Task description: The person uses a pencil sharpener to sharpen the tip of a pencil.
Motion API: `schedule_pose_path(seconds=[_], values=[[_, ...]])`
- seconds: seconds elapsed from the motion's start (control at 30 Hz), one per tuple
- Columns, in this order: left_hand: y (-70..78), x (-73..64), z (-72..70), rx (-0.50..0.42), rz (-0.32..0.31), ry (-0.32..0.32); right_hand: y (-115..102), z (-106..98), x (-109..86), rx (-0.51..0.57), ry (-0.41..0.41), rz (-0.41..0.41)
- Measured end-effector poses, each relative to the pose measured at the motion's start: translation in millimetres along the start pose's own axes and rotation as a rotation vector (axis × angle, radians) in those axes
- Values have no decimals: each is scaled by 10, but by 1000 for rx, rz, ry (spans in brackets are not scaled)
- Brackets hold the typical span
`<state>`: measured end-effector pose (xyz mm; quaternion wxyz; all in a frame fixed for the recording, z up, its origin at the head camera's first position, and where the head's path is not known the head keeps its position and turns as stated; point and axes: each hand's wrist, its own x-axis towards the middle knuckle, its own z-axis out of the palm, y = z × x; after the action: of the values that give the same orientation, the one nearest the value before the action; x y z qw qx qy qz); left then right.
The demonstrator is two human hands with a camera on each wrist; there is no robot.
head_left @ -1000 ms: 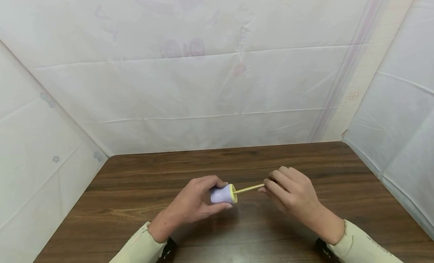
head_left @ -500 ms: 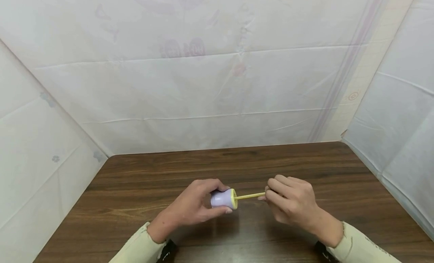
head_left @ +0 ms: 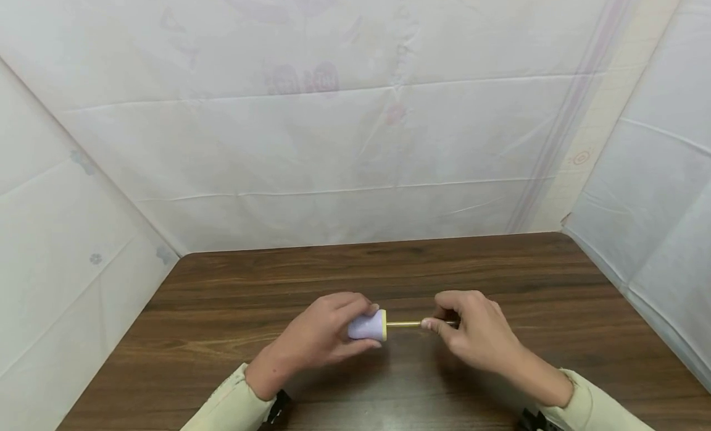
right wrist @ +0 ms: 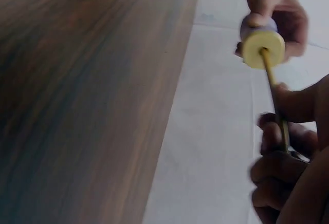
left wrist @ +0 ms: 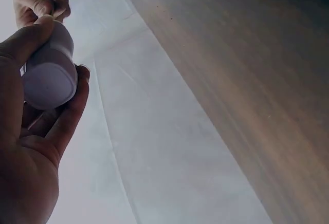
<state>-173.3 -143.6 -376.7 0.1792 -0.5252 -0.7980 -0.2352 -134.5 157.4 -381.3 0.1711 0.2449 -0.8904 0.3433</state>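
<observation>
My left hand (head_left: 316, 332) grips a small lilac pencil sharpener (head_left: 364, 326) between thumb and fingers, with its yellow-rimmed end facing right. A thin yellow pencil (head_left: 403, 324) runs level out of that end. My right hand (head_left: 482, 333) pinches the pencil between thumb and fingers, a short way from the sharpener. In the right wrist view the pencil (right wrist: 270, 75) enters a hole in the round yellow face (right wrist: 253, 52); its inner tip is hidden. The left wrist view shows the sharpener's rounded lilac base (left wrist: 49, 85). Both hands are held above the table.
A dark wood-grain table (head_left: 266, 276) lies beneath the hands. Pale printed sheets (head_left: 311, 147) hang as walls behind it and at both sides. A dark strap (head_left: 278, 406) shows at the left wrist.
The right hand has lowered and turned over, its thumb now showing on the pencil. The pencil has gone from slanting up to level. The left hand tilts slightly and keeps its grip.
</observation>
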Motion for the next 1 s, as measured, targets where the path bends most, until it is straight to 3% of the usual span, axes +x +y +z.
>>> schedule_pose_path(seconds=[0.1, 0.3, 0.37, 0.47, 0.57, 0.73, 0.9, 1.0], values=[[-2, -12, 24, 21, 36, -3, 10, -53, 26, 153, -171, 145], [18, -1, 36, 68, 78, -20, 114, -92, 80, 556, -475, 425], [15, 5, 35, 84, 95, -16, 143, -91, 87, 615, -538, 470], [0, 2, 42, 94, 108, -7, 163, -90, 89, 628, -584, 473], [-7, 0, 50, 78, 90, 1, 172, -93, 91, 580, -565, 400], [-7, 15, 41, 47, 59, 33, 192, -108, 104, 393, -460, 167], [-8, 23, 36, 8, 14, 62, 190, -93, 88, 206, -233, -8], [-5, 22, 33, -37, -24, 73, 190, -47, 79, 94, -77, -161]])
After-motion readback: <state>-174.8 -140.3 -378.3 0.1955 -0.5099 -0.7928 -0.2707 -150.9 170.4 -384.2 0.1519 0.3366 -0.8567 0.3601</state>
